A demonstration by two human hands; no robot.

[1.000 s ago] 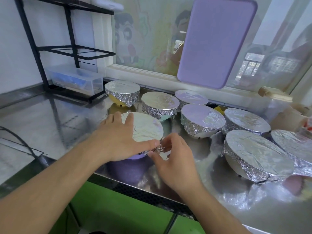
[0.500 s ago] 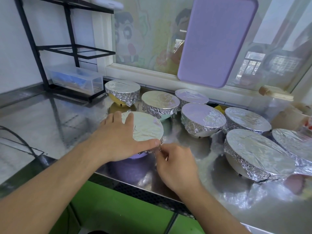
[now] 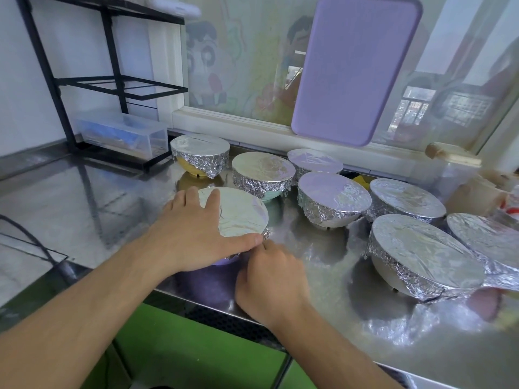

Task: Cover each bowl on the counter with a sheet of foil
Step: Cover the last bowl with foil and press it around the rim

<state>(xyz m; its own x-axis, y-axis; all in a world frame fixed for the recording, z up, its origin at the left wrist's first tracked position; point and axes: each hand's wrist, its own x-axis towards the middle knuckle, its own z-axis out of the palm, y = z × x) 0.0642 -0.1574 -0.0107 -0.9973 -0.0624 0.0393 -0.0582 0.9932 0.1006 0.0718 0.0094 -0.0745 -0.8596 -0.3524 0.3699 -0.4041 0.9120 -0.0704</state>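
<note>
Now left hand point(image 3: 193, 234) presses flat on foil point(image 3: 241, 213); right hand point(image 3: 271, 279) apparently pinches its edge.

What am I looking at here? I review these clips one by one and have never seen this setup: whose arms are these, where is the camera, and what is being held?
There is no machine here. The one picture comes from a camera worn on a person's head, looking forward and down, so the two bare arms are the wearer's own.

They stand at a steel counter by a window. Eight bowls with foil over their tops are in view; the far-right one is cut off by the picture's edge. A purple board leans against the window, and a clear plastic box sits under a black rack.

The left hand rests flat on the foil over the nearest bowl, a purple bowl. The right hand, with curled fingers, works at the foil's edge on the bowl's near side; the exact pinch is hidden.
</note>
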